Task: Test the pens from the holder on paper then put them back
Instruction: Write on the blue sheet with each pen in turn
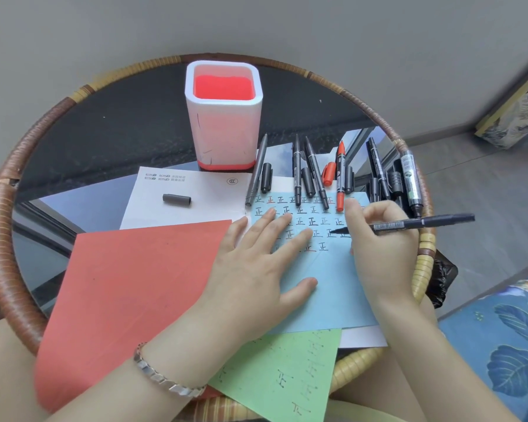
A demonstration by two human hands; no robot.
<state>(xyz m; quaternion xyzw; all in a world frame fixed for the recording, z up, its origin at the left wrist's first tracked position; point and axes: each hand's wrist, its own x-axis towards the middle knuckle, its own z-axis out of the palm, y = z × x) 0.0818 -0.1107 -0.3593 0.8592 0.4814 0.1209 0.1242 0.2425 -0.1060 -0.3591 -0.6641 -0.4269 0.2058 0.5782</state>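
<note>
My right hand [384,242] grips a black pen [421,223] with its tip touching the light blue paper [326,287], which carries rows of written characters. My left hand [256,266] lies flat with spread fingers on the blue paper's left part. The white and red pen holder [224,117] stands at the back of the table with no pens showing in it. Several uncapped pens lie in a row behind the paper: a grey pen [256,172], black markers [297,172], a red marker [340,178] and a thick black marker [410,182], with loose caps among them.
A red sheet [128,287], a white printed sheet [195,190] with a grey cap [176,199] on it, and a green sheet [287,373] with writing overlap on the round glass table with a wicker rim [9,226]. A blue floral cushion [506,345] lies at the right.
</note>
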